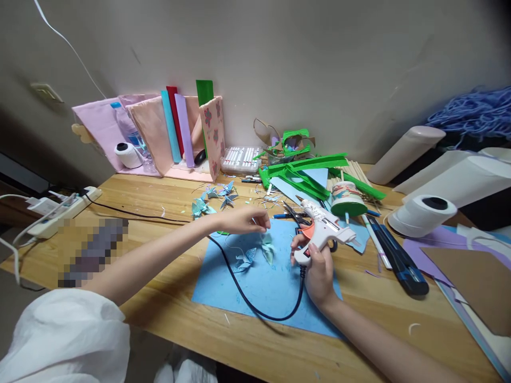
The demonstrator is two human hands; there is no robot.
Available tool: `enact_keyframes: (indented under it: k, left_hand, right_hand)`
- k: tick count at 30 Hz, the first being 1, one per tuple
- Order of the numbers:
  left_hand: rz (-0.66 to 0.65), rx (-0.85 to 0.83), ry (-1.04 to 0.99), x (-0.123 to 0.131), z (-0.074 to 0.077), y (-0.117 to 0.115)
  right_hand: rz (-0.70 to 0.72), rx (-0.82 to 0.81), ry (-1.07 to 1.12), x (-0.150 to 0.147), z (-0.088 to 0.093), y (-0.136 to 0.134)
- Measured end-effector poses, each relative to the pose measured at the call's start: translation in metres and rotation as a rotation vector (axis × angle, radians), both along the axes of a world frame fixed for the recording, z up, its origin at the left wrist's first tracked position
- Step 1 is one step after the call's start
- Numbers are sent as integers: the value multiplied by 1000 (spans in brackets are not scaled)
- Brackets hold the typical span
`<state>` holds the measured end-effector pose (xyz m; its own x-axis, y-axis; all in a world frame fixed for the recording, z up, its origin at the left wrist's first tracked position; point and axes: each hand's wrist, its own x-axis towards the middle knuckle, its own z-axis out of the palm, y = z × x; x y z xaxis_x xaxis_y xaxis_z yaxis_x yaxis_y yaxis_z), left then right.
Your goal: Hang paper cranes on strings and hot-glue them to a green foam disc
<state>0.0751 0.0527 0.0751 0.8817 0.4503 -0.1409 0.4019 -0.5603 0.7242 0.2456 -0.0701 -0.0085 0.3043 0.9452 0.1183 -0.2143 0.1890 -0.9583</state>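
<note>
My right hand is wrapped round the handle of a white hot glue gun, whose nozzle points right. Its black cord loops down from the handle across a blue sheet. Over the sheet's back edge, my left hand is closed, fingertips pinched together. Just below those fingertips is a pale green folded paper piece; whether they grip it or a thin thread I cannot tell. A blue paper butterfly lies beside it on the sheet. More folded paper butterflies lie behind my left wrist.
Scissors, green strips and a round decorated tub sit behind the glue gun. At right are a utility knife and a thread spool. A power strip lies left. A pink organiser stands at the wall.
</note>
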Motion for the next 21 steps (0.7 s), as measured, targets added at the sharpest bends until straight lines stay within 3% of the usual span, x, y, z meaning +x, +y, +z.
enact_keyframes:
  k: [5, 8, 14, 21]
  left_hand:
    - [77, 341, 166, -15, -14, -41]
    - [162, 406, 166, -21, -22, -71]
    - [410, 259, 101, -15, -37, -103]
    - [705, 86, -252, -6, -41, -94]
  right_hand:
    - [3, 0, 1, -1, 1, -1]
    - [11, -12, -13, -1, 1, -1]
    - [120, -14, -75, 2, 8, 9]
    - [257, -29, -1, -3, 7, 38]
